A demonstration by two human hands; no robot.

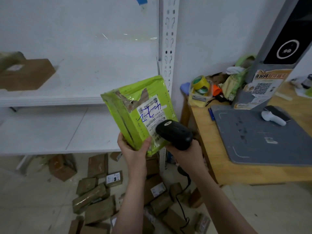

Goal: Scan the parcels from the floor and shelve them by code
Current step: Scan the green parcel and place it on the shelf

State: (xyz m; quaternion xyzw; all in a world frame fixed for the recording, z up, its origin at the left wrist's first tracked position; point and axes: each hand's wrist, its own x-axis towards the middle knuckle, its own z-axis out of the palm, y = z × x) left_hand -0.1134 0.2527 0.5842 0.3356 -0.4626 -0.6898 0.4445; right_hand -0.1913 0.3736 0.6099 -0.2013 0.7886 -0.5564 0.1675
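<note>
Before the white shelf (pixel 67 98), I note my left hand (pixel 135 149) gripping the green parcel (pixel 135 105) by its lower corner, my right hand (pixel 184 153) wrapped round the scanner (pixel 173 134) held over its label (pixel 150 114): scanning is in hand, and shelving by the code should follow.

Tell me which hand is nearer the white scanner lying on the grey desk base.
Right. The right hand, gripping the black barcode scanner, is left of the white scanner, by the desk edge; the left hand, holding the green parcel, is farther left.
</note>
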